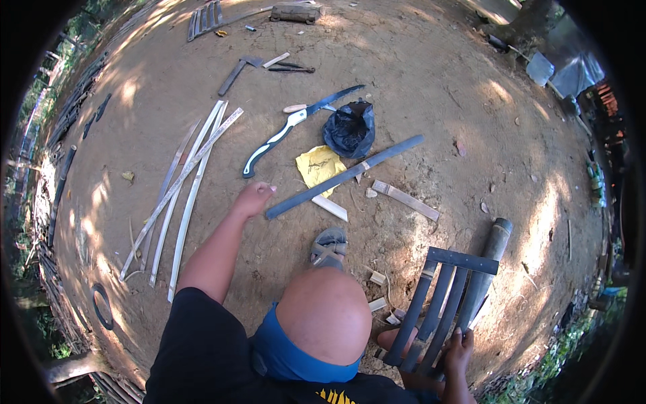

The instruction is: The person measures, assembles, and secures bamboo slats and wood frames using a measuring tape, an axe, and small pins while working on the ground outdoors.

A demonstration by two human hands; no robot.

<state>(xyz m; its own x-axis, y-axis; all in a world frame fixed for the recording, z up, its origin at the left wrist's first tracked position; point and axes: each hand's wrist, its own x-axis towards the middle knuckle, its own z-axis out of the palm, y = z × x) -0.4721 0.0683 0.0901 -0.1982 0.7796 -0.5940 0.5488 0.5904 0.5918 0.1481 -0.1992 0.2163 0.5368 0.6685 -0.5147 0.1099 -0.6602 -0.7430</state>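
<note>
My left hand [254, 198] is closed, thumb and finger pinched together, just left of the near end of a dark flat bamboo strip [393, 150] on the ground. Anything held in that pinch is too small to make out. At the lower right my right hand [459, 347] grips a bamboo slat frame [463, 260], with several dark slats joined by a crosspiece at the far end. Under the frame's right side lies a thick bamboo pole [498, 236]. Beside the strip rest a yellow bag [318, 166] with small nails on it, a black plastic bag [349, 128] and a curved pruning saw [274, 139].
Several pale bamboo strips [185, 175] lie at the left. Farther off are a hammer [235, 74], dark pliers [289, 68], a second slat frame [205, 20] and a short log [295, 13]. A split bamboo piece [406, 199] and offcuts [377, 277] lie near my sandalled foot [328, 248].
</note>
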